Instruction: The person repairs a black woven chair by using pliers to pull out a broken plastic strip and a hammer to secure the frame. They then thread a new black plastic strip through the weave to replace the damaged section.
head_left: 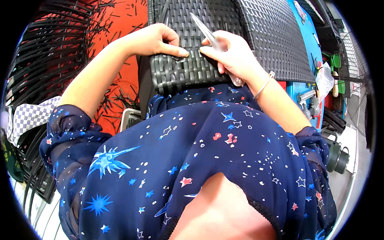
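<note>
A black woven wicker panel (176, 74) lies across my lap, its rounded near edge toward me. My left hand (162, 42) rests on its left part, fingers curled and thumb pressed down on the weave. A black wicker strip (163, 14) runs up from behind that hand, and a dark bit of strip shows under the thumb. My right hand (234, 54) grips a tapered, silvery awl (203, 28), its point aimed up and left above the weave. The clear end of its handle comes out below the palm. Both hands are close together over the panel.
Dark cut strips lie scattered over the red floor (124, 90) at left, beside a frame with curved black strips (52, 52). Another woven section (276, 36) extends to the right. Beyond it, a blue surface (294, 90) carries tools and a clear plastic bag (325, 78).
</note>
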### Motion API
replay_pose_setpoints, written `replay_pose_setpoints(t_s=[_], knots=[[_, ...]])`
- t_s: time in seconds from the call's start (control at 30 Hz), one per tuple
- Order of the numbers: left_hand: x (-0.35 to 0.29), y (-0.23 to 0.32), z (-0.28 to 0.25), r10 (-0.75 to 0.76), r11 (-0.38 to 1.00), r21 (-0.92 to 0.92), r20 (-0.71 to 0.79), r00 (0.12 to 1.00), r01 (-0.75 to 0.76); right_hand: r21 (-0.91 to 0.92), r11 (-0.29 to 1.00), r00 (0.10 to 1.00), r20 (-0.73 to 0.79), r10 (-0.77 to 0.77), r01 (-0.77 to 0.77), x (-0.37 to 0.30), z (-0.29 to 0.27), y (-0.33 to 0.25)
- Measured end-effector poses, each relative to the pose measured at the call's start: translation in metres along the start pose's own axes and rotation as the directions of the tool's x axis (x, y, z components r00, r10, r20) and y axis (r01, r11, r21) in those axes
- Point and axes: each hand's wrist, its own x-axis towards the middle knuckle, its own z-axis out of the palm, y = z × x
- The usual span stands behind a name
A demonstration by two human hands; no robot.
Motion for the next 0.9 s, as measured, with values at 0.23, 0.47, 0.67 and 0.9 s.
replay_pose_setpoints(t_s=[0.23, 0.47, 0.67, 0.9], knots=[[0.0, 0.012, -0.004, -0.085, 0.996, 0.019, 0.045, 0.995, 0.084, -0.165, 0.973, 0.965, 0.232, -0.122, 0.163, 0.036, -0.006, -0.001], [-0.006, 0.007, 0.001, -0.044, 0.998, -0.043, 0.011, 0.999, 0.045, -0.122, 0.992, 0.897, 0.44, 0.049, 0.005, 0.05, -0.01, -0.017], [-0.02, 0.003, 0.003, -0.05, 0.996, -0.069, -0.009, 0.999, 0.049, -0.246, 0.969, 0.826, 0.541, 0.16, -0.027, 0.072, 0.002, -0.014], [-0.026, 0.004, 0.005, -0.069, 0.994, -0.081, -0.027, 0.997, 0.066, -0.207, 0.978, 0.818, 0.565, 0.108, 0.013, 0.076, 0.007, -0.011]])
